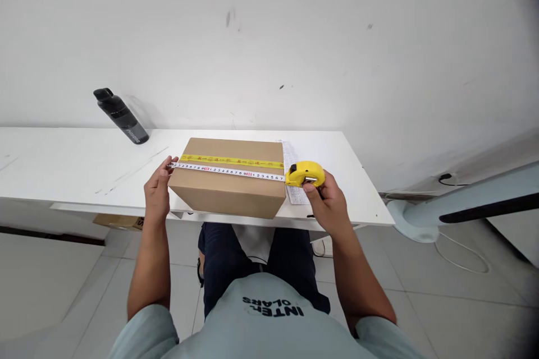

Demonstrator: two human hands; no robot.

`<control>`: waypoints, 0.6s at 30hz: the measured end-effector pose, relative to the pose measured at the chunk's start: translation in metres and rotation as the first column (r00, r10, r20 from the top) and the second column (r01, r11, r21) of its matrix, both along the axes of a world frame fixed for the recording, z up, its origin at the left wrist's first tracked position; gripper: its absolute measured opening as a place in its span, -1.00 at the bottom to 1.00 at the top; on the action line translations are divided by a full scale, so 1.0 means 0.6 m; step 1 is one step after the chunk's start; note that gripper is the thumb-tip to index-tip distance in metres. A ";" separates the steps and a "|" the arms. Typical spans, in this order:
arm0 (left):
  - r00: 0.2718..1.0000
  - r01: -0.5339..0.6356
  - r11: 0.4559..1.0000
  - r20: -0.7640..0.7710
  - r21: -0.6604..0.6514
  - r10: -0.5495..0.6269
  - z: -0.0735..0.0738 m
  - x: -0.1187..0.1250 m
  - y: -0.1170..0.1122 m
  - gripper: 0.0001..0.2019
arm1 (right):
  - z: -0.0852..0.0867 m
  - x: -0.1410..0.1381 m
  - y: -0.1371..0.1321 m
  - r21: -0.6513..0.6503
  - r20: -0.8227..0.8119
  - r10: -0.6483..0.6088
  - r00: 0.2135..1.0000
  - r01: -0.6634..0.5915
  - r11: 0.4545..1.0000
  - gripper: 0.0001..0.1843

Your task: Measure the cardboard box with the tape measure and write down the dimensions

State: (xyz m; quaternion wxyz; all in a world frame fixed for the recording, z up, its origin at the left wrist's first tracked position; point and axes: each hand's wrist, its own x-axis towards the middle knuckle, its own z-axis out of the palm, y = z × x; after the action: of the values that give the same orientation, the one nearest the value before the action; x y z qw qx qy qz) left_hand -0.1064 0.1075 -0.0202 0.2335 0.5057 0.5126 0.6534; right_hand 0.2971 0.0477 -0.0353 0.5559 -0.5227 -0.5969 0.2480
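Note:
A brown cardboard box [229, 193], sealed with a strip of yellow tape [231, 161], sits on the white table [76, 165] in front of me. A white measuring tape blade [227, 171] is stretched across the box top from left to right. My left hand [158, 193] pinches the blade's end at the box's left edge, fingers closed on it. My right hand [326, 202] grips the yellow tape measure case [305, 174] at the box's right edge.
A black water bottle [120, 116] leans against the wall at the back left of the table. A printed paper sheet [295, 179] lies under the box's right side. A white fan base with its cable [421, 219] stands on the floor to the right.

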 end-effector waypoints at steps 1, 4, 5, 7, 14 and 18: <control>0.999 -0.021 1.000 0.036 0.004 0.021 -0.002 0.004 0.003 -0.36 | 0.000 0.001 0.000 0.000 0.004 0.000 1.000 0.000 1.000 -0.41; 0.994 -0.051 0.999 0.102 0.006 0.050 -0.002 0.009 0.015 -0.41 | -0.001 0.004 -0.001 -0.006 0.023 -0.005 1.000 0.005 1.000 -0.41; 0.992 -0.046 0.999 0.114 0.005 0.045 -0.001 0.010 0.019 -0.42 | -0.002 0.005 -0.001 -0.008 0.030 -0.005 1.000 0.005 1.000 -0.41; 0.991 -0.027 1.000 0.132 0.010 0.026 0.004 0.012 0.025 -0.41 | -0.003 0.006 -0.003 -0.009 0.035 -0.003 0.999 0.003 1.000 -0.42; 0.990 0.066 0.998 0.122 0.007 -0.066 0.006 0.017 0.028 -0.50 | -0.001 0.005 -0.006 -0.004 0.007 0.001 1.000 -0.001 1.000 -0.44; 0.995 0.092 0.996 0.044 0.019 -0.092 0.001 0.011 0.014 -0.50 | 0.001 0.003 -0.005 0.016 -0.041 -0.006 0.999 0.007 1.000 -0.45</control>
State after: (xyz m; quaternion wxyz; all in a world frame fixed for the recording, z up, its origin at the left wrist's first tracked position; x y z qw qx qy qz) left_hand -0.0995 0.1162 -0.0194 0.2706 0.5159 0.4780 0.6574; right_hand 0.2987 0.0447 -0.0348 0.5730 -0.5150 -0.5855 0.2523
